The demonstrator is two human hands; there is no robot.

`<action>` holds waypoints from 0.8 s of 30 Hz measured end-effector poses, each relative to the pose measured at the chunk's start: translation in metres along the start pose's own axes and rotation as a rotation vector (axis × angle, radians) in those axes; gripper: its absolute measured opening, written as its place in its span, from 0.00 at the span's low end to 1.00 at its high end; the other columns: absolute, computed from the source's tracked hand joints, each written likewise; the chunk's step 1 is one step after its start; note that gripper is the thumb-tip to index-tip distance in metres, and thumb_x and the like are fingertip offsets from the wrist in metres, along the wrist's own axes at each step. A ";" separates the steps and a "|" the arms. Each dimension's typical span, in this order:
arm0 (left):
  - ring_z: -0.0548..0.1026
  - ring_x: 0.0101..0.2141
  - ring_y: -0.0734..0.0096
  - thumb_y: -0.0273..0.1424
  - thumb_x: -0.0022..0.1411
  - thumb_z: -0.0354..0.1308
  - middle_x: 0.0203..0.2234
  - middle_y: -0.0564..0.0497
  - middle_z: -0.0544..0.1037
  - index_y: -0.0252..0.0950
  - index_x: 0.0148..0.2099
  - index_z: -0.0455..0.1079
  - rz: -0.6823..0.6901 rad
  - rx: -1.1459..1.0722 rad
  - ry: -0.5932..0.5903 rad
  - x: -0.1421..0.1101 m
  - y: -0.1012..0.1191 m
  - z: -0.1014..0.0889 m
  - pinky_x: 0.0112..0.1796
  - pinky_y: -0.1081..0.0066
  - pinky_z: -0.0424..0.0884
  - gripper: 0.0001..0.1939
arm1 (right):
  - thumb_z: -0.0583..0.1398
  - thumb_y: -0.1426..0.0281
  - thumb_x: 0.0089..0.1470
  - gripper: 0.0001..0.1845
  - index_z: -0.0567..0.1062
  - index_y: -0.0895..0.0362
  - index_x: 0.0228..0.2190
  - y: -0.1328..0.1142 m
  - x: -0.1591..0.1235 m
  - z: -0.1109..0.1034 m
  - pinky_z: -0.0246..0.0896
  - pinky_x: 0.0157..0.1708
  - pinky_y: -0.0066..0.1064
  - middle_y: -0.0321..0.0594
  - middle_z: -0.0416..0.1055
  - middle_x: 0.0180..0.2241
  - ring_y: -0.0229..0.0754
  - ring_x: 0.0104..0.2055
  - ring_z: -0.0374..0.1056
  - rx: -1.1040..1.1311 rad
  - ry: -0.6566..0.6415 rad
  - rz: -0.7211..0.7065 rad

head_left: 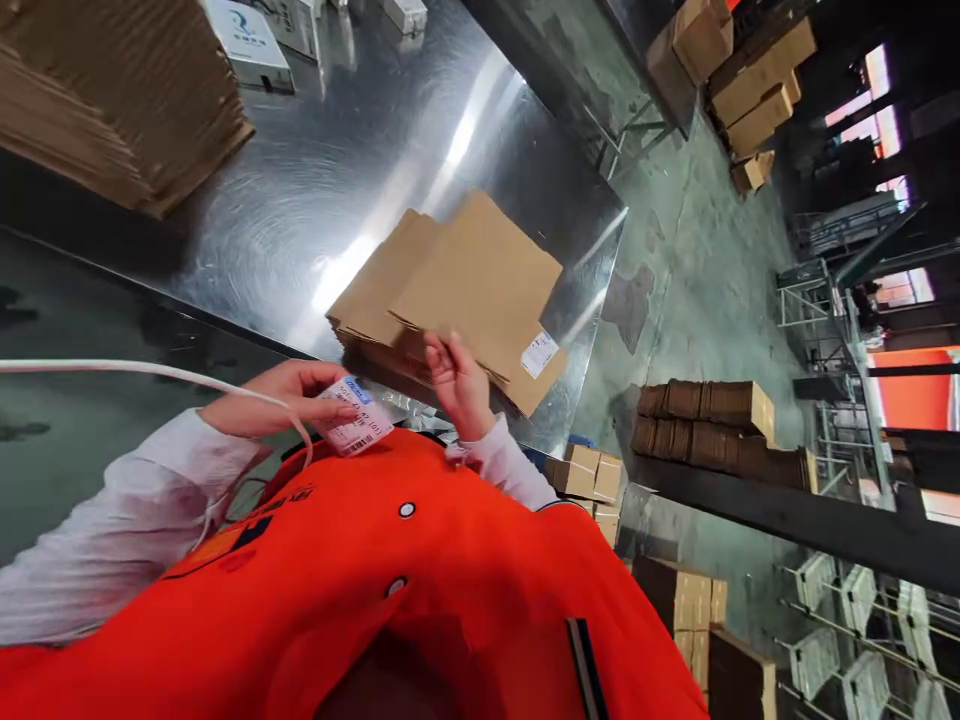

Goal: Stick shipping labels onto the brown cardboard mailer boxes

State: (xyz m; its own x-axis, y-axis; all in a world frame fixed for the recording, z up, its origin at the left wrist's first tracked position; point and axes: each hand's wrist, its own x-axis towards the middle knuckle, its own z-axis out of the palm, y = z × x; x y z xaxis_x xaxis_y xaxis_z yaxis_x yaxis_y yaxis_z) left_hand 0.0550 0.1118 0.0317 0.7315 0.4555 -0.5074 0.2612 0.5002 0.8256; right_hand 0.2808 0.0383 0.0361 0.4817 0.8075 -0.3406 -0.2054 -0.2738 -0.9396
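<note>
Left hand [289,392] pinches a barcode label [354,417] beside flattened kraft cartons [457,290] on a steel table [315,190].
The right hand [459,385] sits narrow at the cartons' near edge, its fingers [442,350] curled against the top sheet; whether it grips cannot be told. One carton's corner already bears a small white sticker [540,353], while the label in hand is not yet stuck on anything. The ribbed, matte board edges stand against swirled, brushed metal. A taller stack of flattened board [120,100] lies further along the table, and squared brown bundles [705,430] stand on the mottled green concrete floor [675,200]. A white cable [150,368] drapes over the left sleeve [135,480], near the orange vest [405,560].
</note>
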 end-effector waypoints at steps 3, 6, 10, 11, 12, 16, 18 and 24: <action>0.80 0.26 0.60 0.39 0.39 0.80 0.23 0.47 0.83 0.37 0.26 0.81 0.005 0.039 0.040 -0.002 0.002 -0.011 0.28 0.68 0.79 0.15 | 0.64 0.48 0.57 0.19 0.75 0.51 0.35 0.009 -0.006 0.041 0.80 0.54 0.40 0.44 0.84 0.44 0.48 0.56 0.80 0.213 -0.221 0.173; 0.79 0.26 0.61 0.42 0.39 0.79 0.23 0.48 0.82 0.38 0.26 0.81 0.028 0.110 0.073 -0.005 0.011 -0.009 0.28 0.69 0.78 0.16 | 0.68 0.46 0.56 0.22 0.81 0.53 0.37 -0.001 -0.016 0.036 0.81 0.44 0.36 0.41 0.85 0.40 0.46 0.44 0.83 0.131 -0.511 0.299; 0.77 0.26 0.64 0.45 0.33 0.82 0.23 0.49 0.82 0.36 0.27 0.79 0.029 0.073 0.251 -0.006 0.034 0.019 0.28 0.71 0.76 0.24 | 0.70 0.50 0.55 0.21 0.84 0.51 0.42 -0.030 -0.028 0.009 0.78 0.48 0.34 0.37 0.85 0.43 0.43 0.44 0.81 -0.236 -0.485 0.023; 0.76 0.26 0.65 0.45 0.31 0.82 0.23 0.49 0.82 0.35 0.27 0.79 0.033 0.047 0.297 -0.005 0.040 0.028 0.28 0.71 0.75 0.25 | 0.71 0.52 0.55 0.19 0.85 0.50 0.43 -0.036 -0.031 0.005 0.78 0.51 0.34 0.35 0.85 0.44 0.44 0.46 0.81 -0.334 -0.474 -0.047; 0.76 0.27 0.66 0.46 0.29 0.82 0.23 0.49 0.82 0.35 0.28 0.79 0.045 0.024 0.334 -0.004 0.045 0.036 0.29 0.72 0.75 0.27 | 0.70 0.55 0.57 0.15 0.86 0.49 0.42 -0.042 -0.032 0.002 0.77 0.53 0.35 0.35 0.85 0.43 0.44 0.47 0.81 -0.420 -0.444 -0.108; 0.72 0.28 0.68 0.50 0.34 0.79 0.23 0.52 0.79 0.36 0.27 0.76 0.150 0.034 0.469 0.004 0.052 0.058 0.32 0.72 0.72 0.27 | 0.68 0.58 0.61 0.10 0.88 0.48 0.37 -0.053 -0.030 0.000 0.75 0.54 0.36 0.34 0.86 0.40 0.46 0.47 0.82 -0.548 -0.245 -0.215; 0.69 0.27 0.69 0.52 0.41 0.75 0.21 0.52 0.76 0.37 0.24 0.72 0.205 0.100 0.536 0.008 0.048 0.063 0.31 0.72 0.70 0.25 | 0.71 0.58 0.57 0.10 0.88 0.49 0.37 -0.054 -0.026 -0.001 0.76 0.52 0.36 0.36 0.86 0.39 0.46 0.45 0.82 -0.491 -0.184 -0.191; 0.71 0.28 0.69 0.47 0.55 0.68 0.22 0.53 0.73 0.38 0.26 0.67 0.314 0.200 0.607 0.019 0.043 0.063 0.31 0.71 0.71 0.20 | 0.74 0.58 0.53 0.14 0.86 0.56 0.34 -0.059 -0.015 -0.008 0.77 0.40 0.34 0.40 0.84 0.35 0.45 0.38 0.80 -0.288 -0.184 -0.130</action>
State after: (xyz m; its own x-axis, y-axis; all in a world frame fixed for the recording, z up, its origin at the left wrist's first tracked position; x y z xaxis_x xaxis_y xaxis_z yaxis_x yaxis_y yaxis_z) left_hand 0.1197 0.0957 0.0734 0.3260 0.9148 -0.2385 0.2489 0.1604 0.9552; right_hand 0.2923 0.0385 0.0966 0.3210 0.9187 -0.2300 0.1088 -0.2770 -0.9547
